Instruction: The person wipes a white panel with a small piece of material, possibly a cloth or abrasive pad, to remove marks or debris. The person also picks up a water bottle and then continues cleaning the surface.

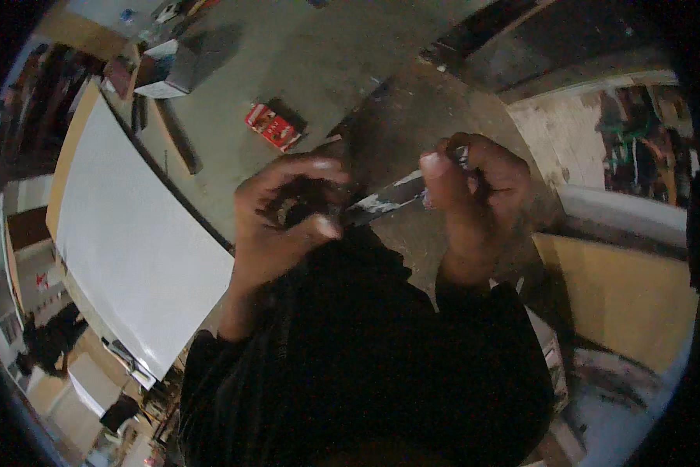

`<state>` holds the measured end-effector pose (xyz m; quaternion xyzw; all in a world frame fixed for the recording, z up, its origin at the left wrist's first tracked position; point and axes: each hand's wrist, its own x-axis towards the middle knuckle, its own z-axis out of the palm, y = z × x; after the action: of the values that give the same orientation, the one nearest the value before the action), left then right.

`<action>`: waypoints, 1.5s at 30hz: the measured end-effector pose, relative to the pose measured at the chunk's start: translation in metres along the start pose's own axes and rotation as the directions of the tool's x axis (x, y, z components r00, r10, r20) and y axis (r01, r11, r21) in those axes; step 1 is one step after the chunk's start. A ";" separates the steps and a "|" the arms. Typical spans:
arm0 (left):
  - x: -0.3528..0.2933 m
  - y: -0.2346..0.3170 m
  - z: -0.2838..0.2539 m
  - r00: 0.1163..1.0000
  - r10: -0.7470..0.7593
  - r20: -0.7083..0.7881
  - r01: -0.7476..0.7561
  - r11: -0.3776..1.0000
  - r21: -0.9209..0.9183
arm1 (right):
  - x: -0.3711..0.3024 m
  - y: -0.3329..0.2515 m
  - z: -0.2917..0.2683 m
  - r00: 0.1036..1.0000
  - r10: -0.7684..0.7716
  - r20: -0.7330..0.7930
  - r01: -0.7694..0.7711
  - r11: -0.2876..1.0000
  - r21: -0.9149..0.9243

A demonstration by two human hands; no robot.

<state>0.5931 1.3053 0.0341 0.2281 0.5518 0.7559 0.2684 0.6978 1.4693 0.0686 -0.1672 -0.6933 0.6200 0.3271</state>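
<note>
The left hand is curled, thumb and forefinger apart at the tips, beside the lower end of a thin strip; whether its other fingers grip anything, I cannot tell; the right hand pinches the strip's upper end between thumb and fingers, so the strip slants between the two hands, in front of black clothing; the step in hand looks like two-handed handling of the strip, and a next move would call for a firm right pinch and a well-placed left thumb; the strip is narrow, dark and streaked with white, its material unclear; beyond it, a small red printed box lies on a dull grey-green surface, near a slim wooden stick and a white box; a smooth white panel spreads on the left, a flat tan board on the right.
</note>
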 end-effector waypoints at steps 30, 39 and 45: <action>0.062 -0.036 -0.201 0.654 0.101 -0.750 0.058 0.981 0.183 | 0.285 0.185 0.398 0.707 -0.057 0.705 0.043 0.998 0.038; 0.075 -0.061 -0.224 0.652 0.028 -0.758 0.119 0.983 0.138 | 0.452 0.408 0.587 0.803 -0.113 0.586 0.215 0.971 -0.107; 0.083 -0.136 -0.259 0.642 -0.017 -0.766 0.282 0.935 0.215 | 0.431 0.369 0.555 0.810 -0.395 0.434 0.446 0.895 -0.018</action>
<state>0.3855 1.2094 -0.1661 -0.1134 0.7433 0.6582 0.0377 -0.0481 1.3922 -0.1926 0.1086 -0.8024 0.5108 0.2890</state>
